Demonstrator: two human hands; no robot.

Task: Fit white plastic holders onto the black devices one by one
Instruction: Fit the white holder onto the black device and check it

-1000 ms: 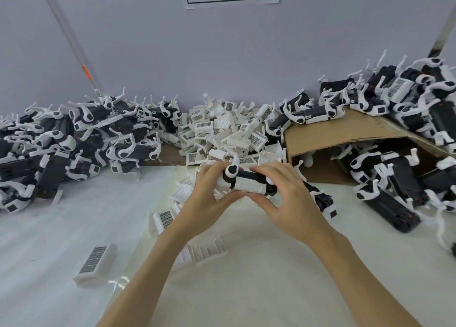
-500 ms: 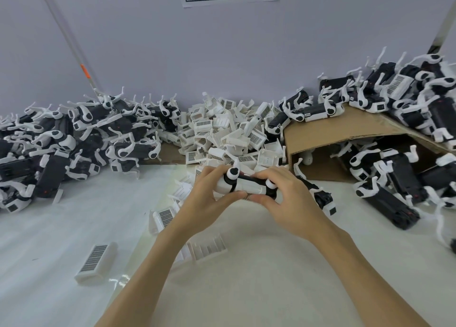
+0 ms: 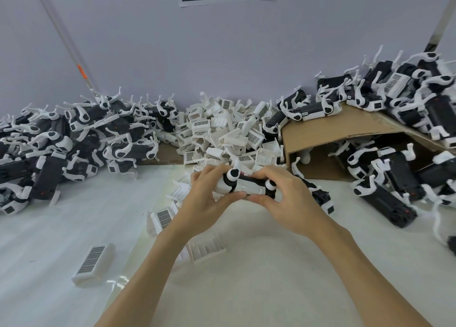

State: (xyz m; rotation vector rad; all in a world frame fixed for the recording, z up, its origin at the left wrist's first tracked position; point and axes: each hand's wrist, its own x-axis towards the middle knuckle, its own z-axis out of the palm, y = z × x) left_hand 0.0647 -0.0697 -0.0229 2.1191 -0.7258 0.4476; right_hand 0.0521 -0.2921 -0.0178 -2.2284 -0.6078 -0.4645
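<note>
**Pressing the holder home on the device in hand**

Held above the surface [image 3: 246, 289], in the middle of the scene just in front of the heap of loose holders [image 3: 222, 134]: one black device [image 3: 249, 179] with a white holder [image 3: 244, 188] along its near side. Left hand [image 3: 204, 198] curled round the left end, thumb underneath and fingers over the top. Right hand [image 3: 288, 203] curled round the right end in the same way, thumb tip meeting the left thumb under the holder.

To seat it well: keep both thumbs pushing up on the holder while the fingers bear down on the device, so the squeeze stays even along the length. Check that each end sits flush before letting go; whether the clips have caught cannot be told from here. Mind the thin white arms sticking up near the left end, likely to bend under a careless finger.

Finished pieces probably belong on the pile at far left [image 3: 74, 139]; bare devices seem to wait by the cardboard box [image 3: 340, 129] at right.
</note>
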